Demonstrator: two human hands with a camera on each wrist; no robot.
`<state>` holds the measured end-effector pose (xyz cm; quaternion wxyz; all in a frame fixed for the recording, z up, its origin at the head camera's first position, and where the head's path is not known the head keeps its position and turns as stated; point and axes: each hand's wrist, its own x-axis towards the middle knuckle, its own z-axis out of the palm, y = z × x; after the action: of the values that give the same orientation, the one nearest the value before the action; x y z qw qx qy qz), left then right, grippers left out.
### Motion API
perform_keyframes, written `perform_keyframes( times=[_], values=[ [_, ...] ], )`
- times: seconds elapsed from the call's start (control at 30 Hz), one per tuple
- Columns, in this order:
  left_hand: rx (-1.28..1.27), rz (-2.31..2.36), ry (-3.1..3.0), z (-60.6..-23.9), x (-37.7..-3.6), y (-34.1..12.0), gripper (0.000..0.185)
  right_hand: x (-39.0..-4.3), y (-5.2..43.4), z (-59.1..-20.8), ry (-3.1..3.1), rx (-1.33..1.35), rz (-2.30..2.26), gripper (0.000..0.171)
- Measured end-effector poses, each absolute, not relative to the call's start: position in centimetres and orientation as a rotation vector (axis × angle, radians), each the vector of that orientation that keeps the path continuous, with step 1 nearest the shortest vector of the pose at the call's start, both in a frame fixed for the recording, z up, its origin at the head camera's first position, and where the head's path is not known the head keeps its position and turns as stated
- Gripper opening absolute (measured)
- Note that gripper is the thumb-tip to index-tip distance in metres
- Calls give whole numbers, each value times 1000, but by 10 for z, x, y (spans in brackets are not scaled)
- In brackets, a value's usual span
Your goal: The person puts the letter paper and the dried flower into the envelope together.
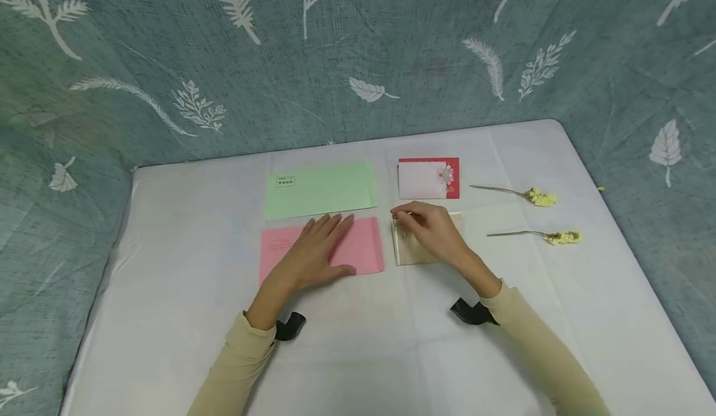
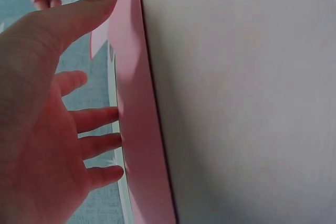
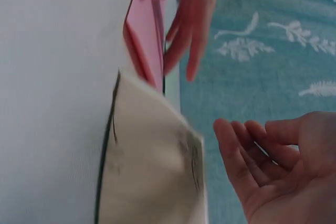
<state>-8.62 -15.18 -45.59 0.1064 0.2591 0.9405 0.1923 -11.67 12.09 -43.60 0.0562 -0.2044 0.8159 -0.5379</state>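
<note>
On the white-covered counter (image 1: 184,316), left hand (image 1: 320,248) lies flat, fingers straight, pressing the pink envelope (image 1: 363,248). Right hand (image 1: 433,229) sits over the beige card (image 1: 411,253) just beside the envelope's right edge; fingertips hover at the card's upper left corner. Wrist view shows the fingers loosely curved and apart from the card, holding nothing. Card judged light, thin and bendy, one side bowing up off the cloth; best taken by a corner or edge. Green envelope (image 1: 321,189) and red-bordered flower card (image 1: 427,178) lie behind. Two dried yellow sprigs (image 1: 539,197) lie well apart to the right.
</note>
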Motion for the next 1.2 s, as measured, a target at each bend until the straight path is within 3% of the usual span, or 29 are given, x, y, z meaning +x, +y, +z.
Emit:
perform_keyframes(
  times=[0.47, 1.2],
  values=[
    [796, 536, 2758, -460, -80, -144, 106, -113, 108, -437, 1895, -423, -1527, 47],
    [804, 486, 2775, -460, -80, -141, 96, -114, 106, -447, 1398, -79, -1824, 51]
  ],
)
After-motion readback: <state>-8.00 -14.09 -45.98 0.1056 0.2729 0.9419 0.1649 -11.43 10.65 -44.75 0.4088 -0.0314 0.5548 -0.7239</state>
